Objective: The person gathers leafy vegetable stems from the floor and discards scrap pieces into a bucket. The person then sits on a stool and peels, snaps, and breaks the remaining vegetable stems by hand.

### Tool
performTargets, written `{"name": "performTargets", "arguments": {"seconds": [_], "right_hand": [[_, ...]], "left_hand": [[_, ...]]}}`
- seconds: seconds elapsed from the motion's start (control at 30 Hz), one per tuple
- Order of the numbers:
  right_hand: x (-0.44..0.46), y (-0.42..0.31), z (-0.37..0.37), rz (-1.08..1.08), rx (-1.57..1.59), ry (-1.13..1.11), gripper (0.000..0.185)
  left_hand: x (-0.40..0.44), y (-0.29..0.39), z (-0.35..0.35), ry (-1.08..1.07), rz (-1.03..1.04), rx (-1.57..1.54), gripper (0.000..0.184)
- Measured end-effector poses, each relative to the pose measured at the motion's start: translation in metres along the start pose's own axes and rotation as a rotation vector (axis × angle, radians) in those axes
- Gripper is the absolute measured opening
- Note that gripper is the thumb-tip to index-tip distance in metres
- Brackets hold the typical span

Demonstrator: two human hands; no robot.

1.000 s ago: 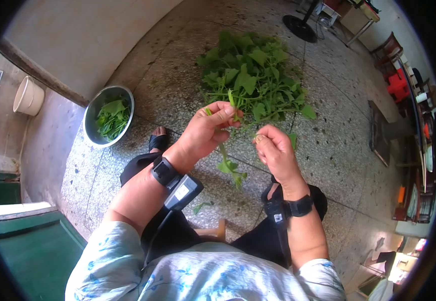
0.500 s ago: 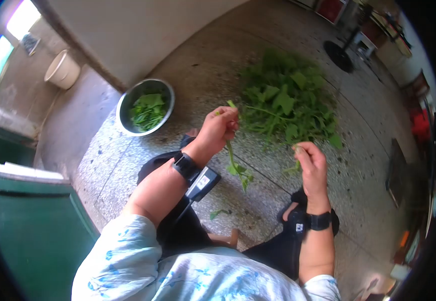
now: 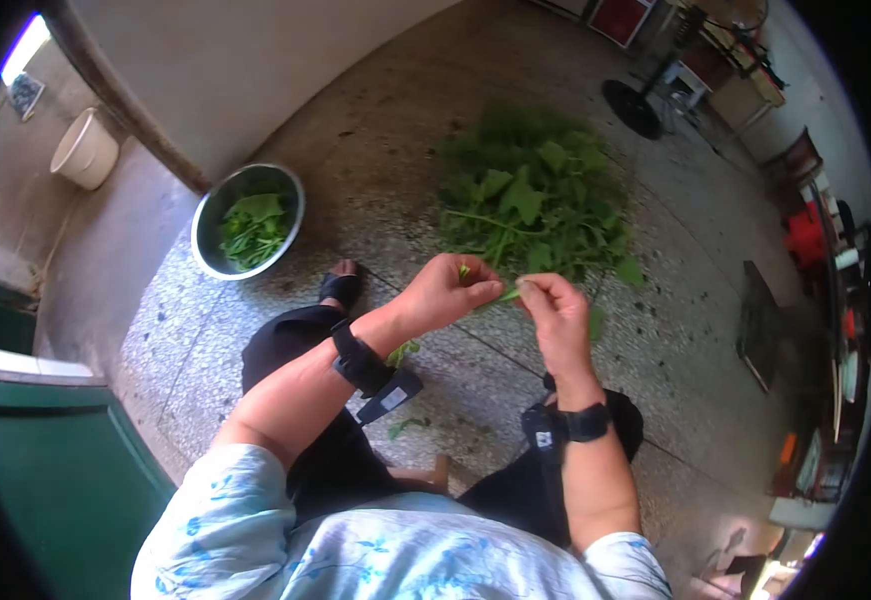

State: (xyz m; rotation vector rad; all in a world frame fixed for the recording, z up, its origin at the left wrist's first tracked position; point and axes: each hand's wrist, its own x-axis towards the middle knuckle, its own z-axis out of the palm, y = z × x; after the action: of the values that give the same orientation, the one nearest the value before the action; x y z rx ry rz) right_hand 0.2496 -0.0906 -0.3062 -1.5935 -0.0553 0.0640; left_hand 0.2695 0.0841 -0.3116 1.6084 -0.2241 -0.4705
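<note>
My left hand (image 3: 452,292) is closed on a green leafy stem (image 3: 510,295), part of which shows between my two hands. My right hand (image 3: 557,315) pinches the stem at its other side, fingertips close to the left thumb. A small green leaf (image 3: 404,352) shows below my left wrist; whether it belongs to the held stem I cannot tell. Another bit of green (image 3: 596,322) appears just right of my right hand. Beyond both hands, a heap of leafy greens (image 3: 540,200) lies on the floor.
A metal bowl (image 3: 199,238) with picked greens (image 3: 255,232) inside stands left on the speckled floor. A loose leaf (image 3: 408,427) lies between my legs. Further off are a white bucket (image 3: 85,150), a green door (image 3: 65,480) and a round black stand base (image 3: 633,108).
My hands have come together from apart, the right one moving up and left to the stem in the left. The whole view has shifted somewhat.
</note>
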Motion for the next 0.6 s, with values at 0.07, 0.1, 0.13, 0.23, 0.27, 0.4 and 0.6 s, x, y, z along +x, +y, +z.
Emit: {"name": "performTargets", "arguments": {"seconds": [0.07, 0.1, 0.13, 0.23, 0.27, 0.4, 0.6], "right_hand": [[0.000, 0.001, -0.003, -0.033, 0.015, 0.014, 0.011], [0.000, 0.000, -0.004, -0.061, 0.037, 0.025, 0.012], [0.000, -0.001, -0.007, -0.090, 0.060, 0.036, 0.012], [-0.002, -0.001, -0.017, -0.085, -0.031, 0.042, 0.012], [-0.003, -0.004, -0.019, -0.075, -0.070, 0.020, 0.012], [-0.006, -0.013, -0.033, 0.064, 0.053, -0.097, 0.017], [-0.007, 0.000, -0.021, -0.132, -0.024, -0.084, 0.024]], "left_hand": [[0.005, 0.003, 0.003, -0.066, -0.026, -0.039, 0.017], [0.007, 0.004, 0.004, -0.114, -0.060, -0.064, 0.016], [0.008, 0.006, 0.006, -0.125, -0.057, -0.065, 0.016], [0.011, 0.007, 0.014, -0.065, 0.146, 0.052, 0.014], [0.011, 0.009, 0.015, -0.071, 0.144, 0.050, 0.014], [0.013, 0.007, 0.019, -0.069, 0.111, 0.045, 0.013], [0.021, 0.014, 0.026, -0.050, -0.073, -0.429, 0.007]]}}
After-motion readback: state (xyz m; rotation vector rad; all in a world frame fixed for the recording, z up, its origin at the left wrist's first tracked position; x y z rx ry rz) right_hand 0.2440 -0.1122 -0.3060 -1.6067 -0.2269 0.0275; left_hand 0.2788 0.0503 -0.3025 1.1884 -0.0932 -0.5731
